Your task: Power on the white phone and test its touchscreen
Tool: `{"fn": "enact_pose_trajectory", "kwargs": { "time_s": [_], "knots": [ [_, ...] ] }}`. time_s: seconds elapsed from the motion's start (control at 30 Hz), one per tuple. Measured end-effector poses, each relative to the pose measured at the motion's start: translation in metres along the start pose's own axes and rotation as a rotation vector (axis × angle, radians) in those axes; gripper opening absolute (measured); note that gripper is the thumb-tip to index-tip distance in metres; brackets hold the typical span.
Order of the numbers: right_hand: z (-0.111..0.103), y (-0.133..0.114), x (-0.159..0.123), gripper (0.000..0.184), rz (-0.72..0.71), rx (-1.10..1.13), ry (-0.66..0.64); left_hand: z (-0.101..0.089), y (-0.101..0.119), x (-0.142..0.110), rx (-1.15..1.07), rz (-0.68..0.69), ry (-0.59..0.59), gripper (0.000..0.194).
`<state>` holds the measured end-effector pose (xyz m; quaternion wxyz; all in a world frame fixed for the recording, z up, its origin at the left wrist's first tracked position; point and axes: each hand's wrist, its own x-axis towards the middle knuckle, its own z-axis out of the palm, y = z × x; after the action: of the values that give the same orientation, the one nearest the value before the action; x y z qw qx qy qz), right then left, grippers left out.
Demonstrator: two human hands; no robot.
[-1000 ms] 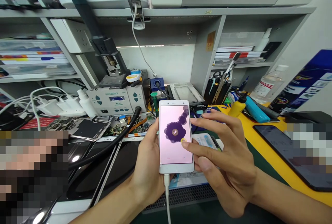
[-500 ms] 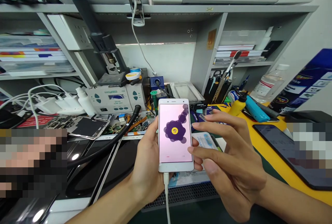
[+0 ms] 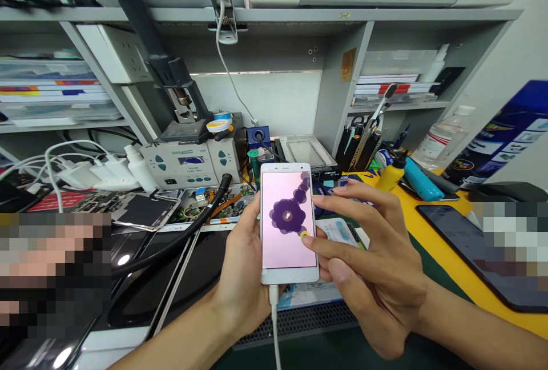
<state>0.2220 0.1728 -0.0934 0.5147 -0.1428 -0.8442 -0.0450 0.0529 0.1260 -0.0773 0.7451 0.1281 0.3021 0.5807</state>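
My left hand (image 3: 242,270) grips a white phone (image 3: 288,224) upright in the middle of the view. Its lit screen is pink with a dark purple flower shape. A white cable (image 3: 276,330) runs down from the phone's bottom edge. My right hand (image 3: 368,267) hovers at the phone's right side with fingers spread. One fingertip touches the screen near a small yellow dot at its right edge.
A grey soldering station (image 3: 192,161) and circuit boards (image 3: 205,201) lie behind the phone. A black hose (image 3: 180,238) crosses the left bench. Right: yellow bottle (image 3: 391,175), tool holder (image 3: 363,147), clear bottle (image 3: 443,139), dark tablet (image 3: 479,250) on a yellow mat. Shelves above.
My right fingertip lifted off the screen, then came back down on its right side. The purple shape on the screen shifted slightly. The left hand kept its grip.
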Motion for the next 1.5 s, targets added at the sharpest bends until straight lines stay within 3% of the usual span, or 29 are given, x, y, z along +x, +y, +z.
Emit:
{"fn": "enact_pose_trajectory", "kwargs": {
  "time_s": [0.57, 0.83, 1.5],
  "knots": [
    [-0.0009, -0.0018, -0.0003, 0.030, -0.007, 0.015, 0.022, -0.0024, 0.0005, 0.0013, 0.018, -0.030, -0.067, 0.057],
    [-0.0006, -0.0010, 0.0007, 0.029, -0.021, 0.011, 0.005, -0.0037, -0.0001, 0.0018, 0.020, 0.005, -0.012, 0.046],
    [0.0038, -0.0061, 0.0004, 0.026, 0.006, 0.058, 0.073, -0.0053, -0.0003, 0.0031, -0.005, -0.017, -0.097, 0.051]
  ]
}}
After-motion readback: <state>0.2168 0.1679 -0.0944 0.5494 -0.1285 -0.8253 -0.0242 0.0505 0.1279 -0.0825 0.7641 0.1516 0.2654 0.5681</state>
